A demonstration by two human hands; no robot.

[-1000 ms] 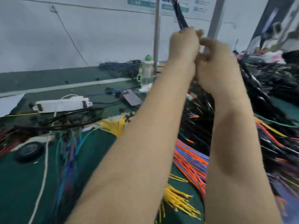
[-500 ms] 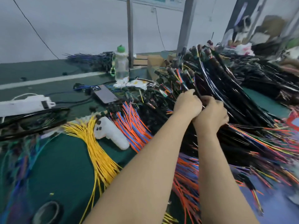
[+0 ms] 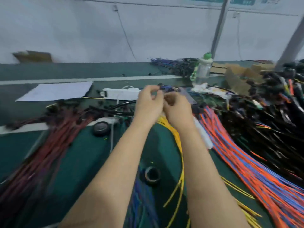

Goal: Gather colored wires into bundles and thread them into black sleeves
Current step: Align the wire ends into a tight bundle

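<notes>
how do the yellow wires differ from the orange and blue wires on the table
The yellow wires are one colour; the orange and blue wires mix two. The yellow wires form a thin bunch, the orange and blue wires a much wider sheaf. The yellow wires curve down the middle of the view, while the orange and blue wires run fairly straight on the right. Both lie loose on the green table.

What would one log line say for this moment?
left hand: raised, fingers curled | right hand: close beside it | held item: blurred, unclear | yellow wires: on table below
</notes>
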